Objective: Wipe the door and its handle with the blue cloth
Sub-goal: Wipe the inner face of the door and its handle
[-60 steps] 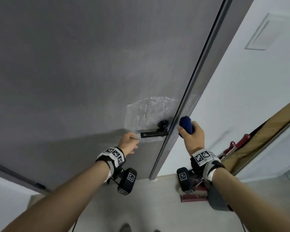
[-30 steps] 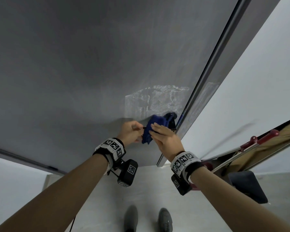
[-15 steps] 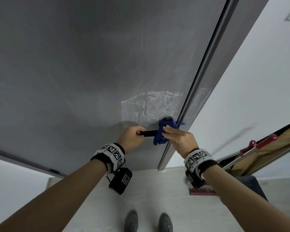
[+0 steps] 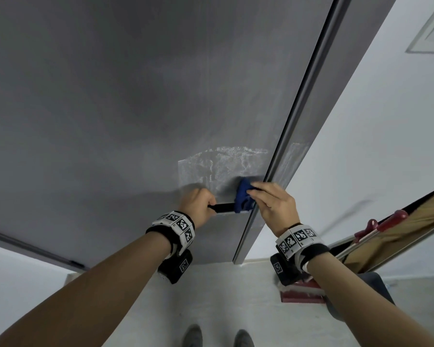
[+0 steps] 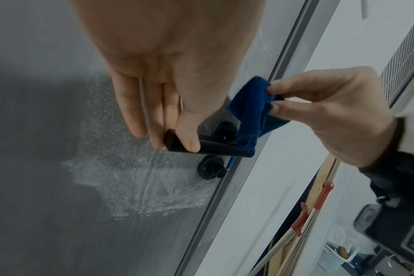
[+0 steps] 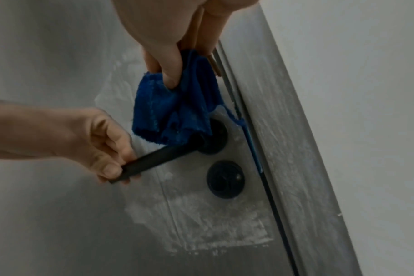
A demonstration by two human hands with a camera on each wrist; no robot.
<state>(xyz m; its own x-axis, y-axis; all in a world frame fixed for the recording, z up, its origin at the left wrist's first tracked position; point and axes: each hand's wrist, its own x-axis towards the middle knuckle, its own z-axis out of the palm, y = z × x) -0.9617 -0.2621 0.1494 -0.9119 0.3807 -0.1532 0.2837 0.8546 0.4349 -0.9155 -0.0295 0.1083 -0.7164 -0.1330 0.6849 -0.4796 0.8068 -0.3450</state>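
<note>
The grey door (image 4: 135, 108) fills the head view. Its black lever handle (image 4: 223, 207) sticks out leftward near the door's right edge. My left hand (image 4: 198, 204) pinches the lever's free end (image 5: 175, 142) between thumb and fingers. My right hand (image 4: 273, 204) pinches the bunched blue cloth (image 4: 243, 199) by its top. The cloth (image 6: 173, 115) hangs over the pivot end of the handle (image 6: 158, 158) and hides part of the round base. In the left wrist view the cloth (image 5: 250, 106) wraps the handle (image 5: 215, 147) by the door edge.
A whitish, streaky film patch (image 4: 221, 166) surrounds the handle. A round black lock knob (image 6: 225, 179) sits just below it. The door's edge (image 4: 286, 146) meets a white wall on the right. Red-handled tools (image 4: 386, 221) lean there, and a dark red object (image 4: 301, 294) lies on the floor.
My right hand brought the cloth from beside the door edge onto the handle and now holds it over the pivot end. My left hand took hold of the lever's end.
</note>
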